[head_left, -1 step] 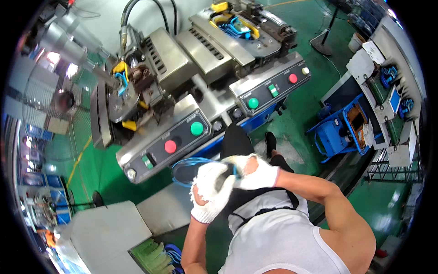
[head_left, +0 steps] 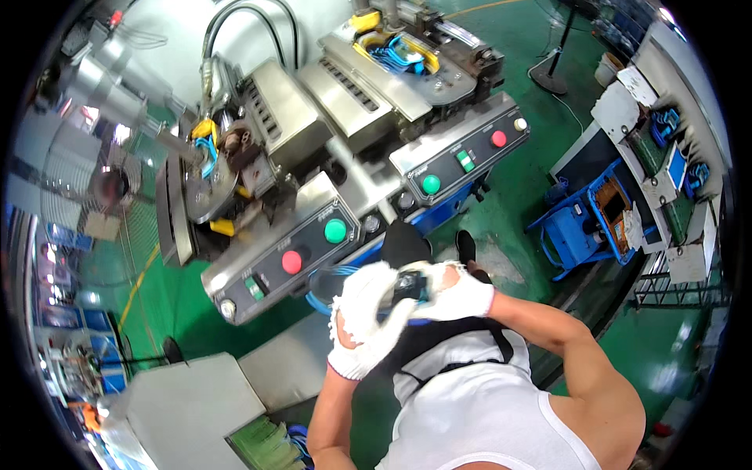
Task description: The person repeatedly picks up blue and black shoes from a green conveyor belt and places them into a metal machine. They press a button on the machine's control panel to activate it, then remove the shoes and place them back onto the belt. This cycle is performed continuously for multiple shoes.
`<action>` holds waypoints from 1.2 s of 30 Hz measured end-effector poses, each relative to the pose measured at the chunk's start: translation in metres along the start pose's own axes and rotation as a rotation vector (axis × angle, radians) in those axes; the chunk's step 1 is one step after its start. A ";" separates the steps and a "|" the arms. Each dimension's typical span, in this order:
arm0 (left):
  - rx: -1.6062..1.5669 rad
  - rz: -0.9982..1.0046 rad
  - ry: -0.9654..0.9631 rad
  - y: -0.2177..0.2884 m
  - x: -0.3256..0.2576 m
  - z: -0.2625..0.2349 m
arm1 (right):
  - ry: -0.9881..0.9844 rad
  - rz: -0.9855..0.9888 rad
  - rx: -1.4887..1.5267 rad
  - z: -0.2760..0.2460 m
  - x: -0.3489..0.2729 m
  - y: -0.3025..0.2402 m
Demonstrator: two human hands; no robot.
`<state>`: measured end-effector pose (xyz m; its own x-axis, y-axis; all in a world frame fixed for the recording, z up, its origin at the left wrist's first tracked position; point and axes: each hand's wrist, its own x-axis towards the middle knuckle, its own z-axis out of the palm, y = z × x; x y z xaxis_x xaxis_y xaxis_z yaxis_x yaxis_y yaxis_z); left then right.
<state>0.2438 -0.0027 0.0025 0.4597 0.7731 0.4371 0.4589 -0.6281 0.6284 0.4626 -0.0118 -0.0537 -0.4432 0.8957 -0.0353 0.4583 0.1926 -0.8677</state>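
I see both gloved hands brought together at the centre of the frame, just below the grey control panel point(head_left: 294, 262) with its red and green buttons. My left hand point(head_left: 362, 317) is curled, fingers closed around a small dark part point(head_left: 409, 287); my right hand point(head_left: 458, 291) cups it from the other side, likely to steady it. A blue cable loop point(head_left: 321, 294) hangs just left of the hands, touching or nearly so.
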 end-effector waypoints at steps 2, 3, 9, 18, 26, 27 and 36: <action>0.077 0.122 -0.017 0.014 0.068 0.003 | 0.064 0.194 0.160 -0.031 -0.039 0.040; 0.098 0.150 0.019 0.013 0.099 0.009 | 0.179 0.296 0.259 -0.047 -0.058 0.041; 0.213 0.077 0.058 -0.059 0.275 0.097 | 0.880 0.435 0.931 -0.044 -0.146 0.098; 0.223 -0.340 0.060 -0.196 0.489 0.217 | 1.148 0.840 1.071 -0.025 -0.169 0.179; -0.051 -0.333 0.366 -0.229 0.522 0.239 | 1.134 0.853 1.223 -0.014 -0.172 0.195; -0.067 -0.284 0.420 -0.225 0.519 0.232 | 1.144 0.852 1.193 -0.039 -0.158 0.180; -0.470 -0.015 0.589 -0.080 0.389 0.119 | 1.190 0.559 1.102 -0.046 -0.134 0.174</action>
<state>0.4768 0.3381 0.0455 -0.0874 0.7833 0.6154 0.0283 -0.6156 0.7876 0.6371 -0.0796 -0.1775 0.5800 0.6332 -0.5125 -0.5860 -0.1127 -0.8024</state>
